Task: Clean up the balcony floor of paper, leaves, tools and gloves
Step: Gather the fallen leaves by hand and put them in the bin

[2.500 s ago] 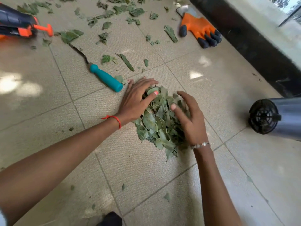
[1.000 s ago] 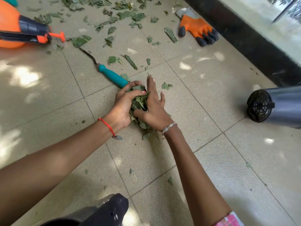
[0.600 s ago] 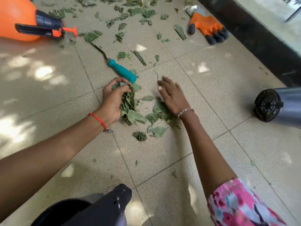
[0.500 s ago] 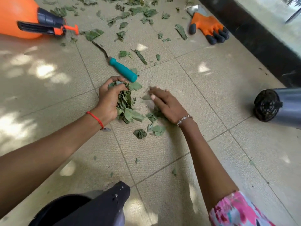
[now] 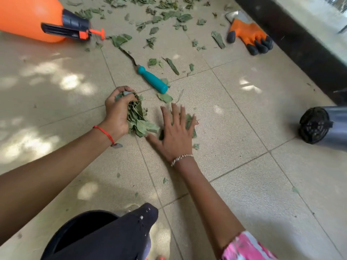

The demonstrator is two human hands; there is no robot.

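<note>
Both hands are working low over the tiled floor [image 5: 253, 184]; the left hand [image 5: 117, 111] is gripping a thick bunch of leaves [image 5: 139, 121], fingers curled round its top so that the loose ends are hanging down onto the tile; the right hand [image 5: 175, 136] is lying flat with fingers spread, pressing on the few stray leaves [image 5: 190, 121] just beside the bunch. That split looks deliberate: one hand is acting as the holder so nothing already gathered is spilling, while the flat palm is serving as a rake, likely to sweep the remainder toward the bunch.

A dark bin [image 5: 75, 224] is sitting close by the person's knee, probably kept within reach so each handful is making only a short trip; whether anything is in it cannot be told.

Most of the job is waiting beyond the hands: a teal-handled tool [image 5: 153, 80] is lying just past the left hand; an orange glove [image 5: 247, 36] is resting near the dark wall base [image 5: 300, 45]; scattered leaves [image 5: 165, 15] are covering the far tiles next to an orange sprayer [image 5: 28, 17] lying on its side. A grey cylinder with a black grille [image 5: 319, 126] is lying well to the right; no paper is showing.
</note>
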